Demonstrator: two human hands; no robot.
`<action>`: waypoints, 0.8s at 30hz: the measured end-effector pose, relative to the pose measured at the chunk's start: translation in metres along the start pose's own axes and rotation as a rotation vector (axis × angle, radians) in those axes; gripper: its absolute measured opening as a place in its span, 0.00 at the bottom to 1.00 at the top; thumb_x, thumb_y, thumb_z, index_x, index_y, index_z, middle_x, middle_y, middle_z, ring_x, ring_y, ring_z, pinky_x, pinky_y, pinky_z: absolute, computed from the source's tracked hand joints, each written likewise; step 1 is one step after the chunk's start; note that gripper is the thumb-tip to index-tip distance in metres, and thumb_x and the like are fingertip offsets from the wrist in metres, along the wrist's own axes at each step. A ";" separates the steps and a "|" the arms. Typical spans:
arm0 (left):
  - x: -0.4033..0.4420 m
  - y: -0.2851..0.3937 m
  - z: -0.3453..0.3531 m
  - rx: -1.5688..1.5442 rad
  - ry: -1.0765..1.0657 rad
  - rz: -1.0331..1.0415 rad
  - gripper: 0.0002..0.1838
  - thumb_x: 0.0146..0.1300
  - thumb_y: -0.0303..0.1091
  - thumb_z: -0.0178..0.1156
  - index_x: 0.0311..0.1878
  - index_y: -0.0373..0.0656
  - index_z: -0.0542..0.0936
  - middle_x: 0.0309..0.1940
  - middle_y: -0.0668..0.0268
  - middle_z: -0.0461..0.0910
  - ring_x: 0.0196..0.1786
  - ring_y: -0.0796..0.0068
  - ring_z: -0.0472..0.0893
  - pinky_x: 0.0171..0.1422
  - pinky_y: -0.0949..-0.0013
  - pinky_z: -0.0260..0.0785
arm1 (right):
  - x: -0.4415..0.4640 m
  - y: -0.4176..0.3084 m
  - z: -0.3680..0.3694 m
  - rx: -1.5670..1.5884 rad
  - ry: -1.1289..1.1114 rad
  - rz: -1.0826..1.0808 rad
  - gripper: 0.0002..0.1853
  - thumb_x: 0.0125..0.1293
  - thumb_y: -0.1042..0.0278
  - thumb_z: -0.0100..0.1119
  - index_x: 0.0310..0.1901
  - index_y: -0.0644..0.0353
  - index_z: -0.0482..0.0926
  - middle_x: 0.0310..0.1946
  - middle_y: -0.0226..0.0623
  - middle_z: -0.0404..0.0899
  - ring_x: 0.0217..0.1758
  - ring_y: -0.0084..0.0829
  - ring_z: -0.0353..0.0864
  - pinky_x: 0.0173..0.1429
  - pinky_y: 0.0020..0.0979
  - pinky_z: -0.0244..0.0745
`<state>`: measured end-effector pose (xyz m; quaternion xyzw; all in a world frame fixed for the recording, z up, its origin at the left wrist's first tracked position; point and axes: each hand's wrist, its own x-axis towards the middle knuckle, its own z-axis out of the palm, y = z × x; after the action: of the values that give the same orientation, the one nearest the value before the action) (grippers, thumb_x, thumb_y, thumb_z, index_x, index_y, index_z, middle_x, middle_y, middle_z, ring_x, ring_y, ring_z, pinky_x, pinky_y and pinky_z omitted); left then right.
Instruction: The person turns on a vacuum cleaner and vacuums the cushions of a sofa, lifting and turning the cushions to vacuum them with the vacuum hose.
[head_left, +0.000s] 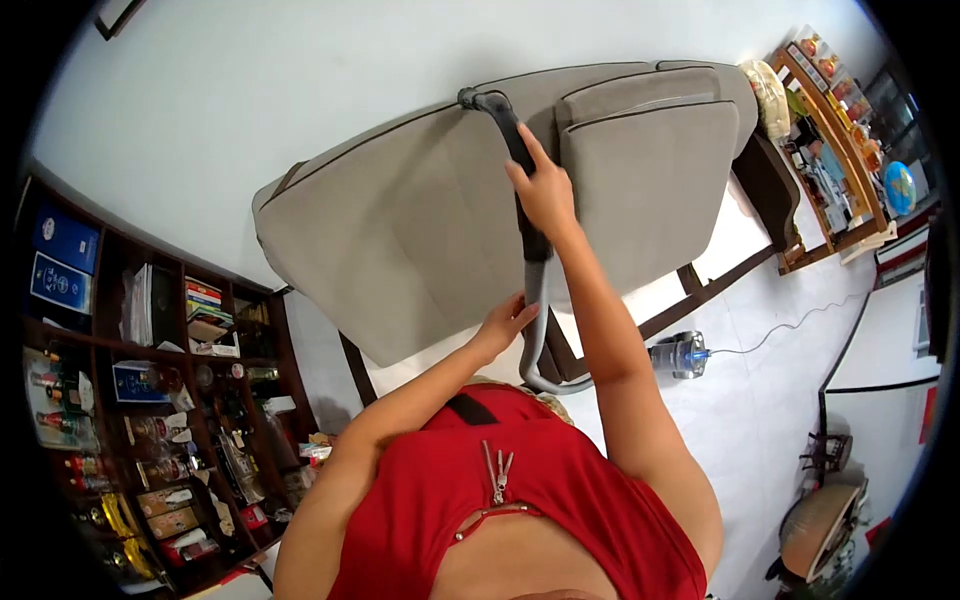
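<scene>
Head camera: right hand [546,197] grips the black vacuum handle [534,241] under its palm; left hand [502,325] touches the hose [537,338], grip unclear.

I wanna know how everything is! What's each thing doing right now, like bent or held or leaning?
Black vacuum handle: held in the right hand.
Grey hose: bent in a curve.
Left hand: fingers at the hose, grip partly hidden.
Vacuum body: on the floor.
Cord: loosely curved.
Front cushion: leaning on the one behind.
Cabinet shelves: filled, open-fronted.
</scene>
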<state>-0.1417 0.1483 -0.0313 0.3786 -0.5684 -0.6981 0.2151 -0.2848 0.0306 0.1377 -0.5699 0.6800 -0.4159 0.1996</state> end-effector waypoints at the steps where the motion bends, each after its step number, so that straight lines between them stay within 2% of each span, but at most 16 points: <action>1: 0.005 -0.010 0.001 0.016 0.024 0.033 0.32 0.74 0.48 0.55 0.73 0.39 0.64 0.52 0.67 0.76 0.55 0.75 0.73 0.59 0.70 0.65 | 0.021 0.001 0.006 -0.019 0.005 -0.024 0.33 0.64 0.53 0.59 0.72 0.35 0.66 0.32 0.55 0.83 0.38 0.56 0.83 0.45 0.49 0.76; 5: -0.009 -0.004 0.012 -0.116 0.164 0.022 0.31 0.73 0.47 0.56 0.69 0.32 0.67 0.53 0.61 0.80 0.57 0.71 0.77 0.64 0.69 0.66 | 0.078 0.001 0.016 -0.143 -0.085 -0.026 0.33 0.63 0.52 0.58 0.71 0.34 0.66 0.45 0.51 0.84 0.51 0.52 0.82 0.57 0.47 0.76; 7: -0.015 -0.002 0.013 -0.033 0.146 -0.009 0.31 0.73 0.46 0.57 0.69 0.31 0.66 0.55 0.58 0.79 0.59 0.69 0.77 0.65 0.69 0.66 | 0.095 -0.011 0.009 -0.179 -0.131 -0.036 0.32 0.63 0.52 0.58 0.71 0.34 0.67 0.51 0.49 0.83 0.56 0.51 0.80 0.61 0.45 0.75; 10: -0.020 -0.009 0.015 -0.020 0.159 -0.014 0.31 0.72 0.44 0.58 0.69 0.30 0.67 0.57 0.55 0.79 0.59 0.68 0.78 0.65 0.68 0.67 | 0.119 -0.025 0.001 -0.256 -0.210 -0.039 0.32 0.63 0.52 0.58 0.70 0.33 0.68 0.54 0.46 0.82 0.58 0.49 0.80 0.62 0.44 0.75; 14: -0.020 -0.011 0.013 -0.004 0.177 -0.002 0.30 0.71 0.43 0.60 0.68 0.31 0.68 0.57 0.55 0.80 0.58 0.68 0.79 0.64 0.68 0.69 | 0.130 -0.025 -0.003 -0.252 -0.209 -0.067 0.31 0.63 0.52 0.58 0.70 0.34 0.68 0.55 0.45 0.82 0.58 0.49 0.80 0.62 0.43 0.75; 16: -0.022 -0.009 0.004 0.034 0.111 -0.026 0.32 0.72 0.41 0.59 0.71 0.31 0.63 0.62 0.53 0.75 0.63 0.68 0.75 0.68 0.68 0.65 | 0.125 -0.021 -0.008 -0.251 -0.220 -0.132 0.31 0.63 0.51 0.58 0.70 0.34 0.69 0.55 0.45 0.82 0.59 0.49 0.80 0.62 0.43 0.75; 17: -0.024 -0.009 0.000 0.050 0.079 -0.041 0.33 0.72 0.40 0.59 0.72 0.30 0.61 0.64 0.52 0.73 0.66 0.68 0.73 0.71 0.68 0.63 | 0.119 -0.017 -0.010 -0.250 -0.198 -0.173 0.31 0.62 0.52 0.58 0.70 0.35 0.68 0.54 0.46 0.82 0.58 0.50 0.80 0.61 0.44 0.75; 20: -0.019 -0.049 -0.006 0.067 0.212 0.024 0.30 0.71 0.44 0.60 0.68 0.35 0.69 0.57 0.55 0.80 0.58 0.68 0.79 0.62 0.68 0.70 | 0.082 -0.012 -0.024 -0.229 -0.192 -0.127 0.32 0.62 0.52 0.59 0.70 0.35 0.68 0.49 0.50 0.83 0.53 0.52 0.81 0.57 0.45 0.76; 24: -0.029 -0.038 -0.009 0.054 0.263 0.015 0.28 0.70 0.44 0.61 0.66 0.34 0.72 0.55 0.55 0.81 0.56 0.68 0.81 0.61 0.69 0.71 | 0.019 0.026 -0.014 -0.111 -0.067 -0.077 0.32 0.63 0.55 0.60 0.71 0.35 0.67 0.36 0.58 0.83 0.43 0.58 0.83 0.49 0.49 0.76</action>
<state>-0.1120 0.1737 -0.0601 0.4685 -0.5566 -0.6251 0.2826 -0.3163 0.0181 0.1296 -0.6196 0.6724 -0.3656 0.1741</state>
